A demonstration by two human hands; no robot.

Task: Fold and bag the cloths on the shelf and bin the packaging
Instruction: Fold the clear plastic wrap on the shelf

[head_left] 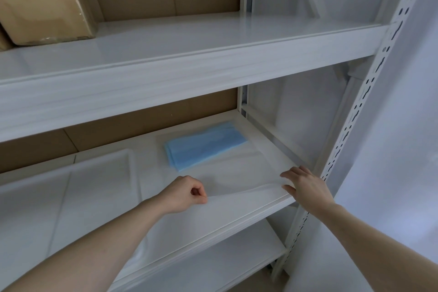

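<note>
A folded light-blue cloth (203,144) lies toward the back right of the middle shelf (213,223). It sits inside a large clear plastic bag (237,173) spread flat on the shelf. My left hand (187,193) pinches the near left edge of the bag's opening. The bag's near right edge, by the shelf's front corner, is held by my right hand (308,187), fingers over it and thumb under. The bag's mouth is lifted slightly between my hands.
A white tray-like panel (71,187) lies on the left of the same shelf. A taped brown cardboard box (40,0) stands on the shelf above at the left. A perforated white upright (350,125) runs down the right side. Another shelf (213,268) is below.
</note>
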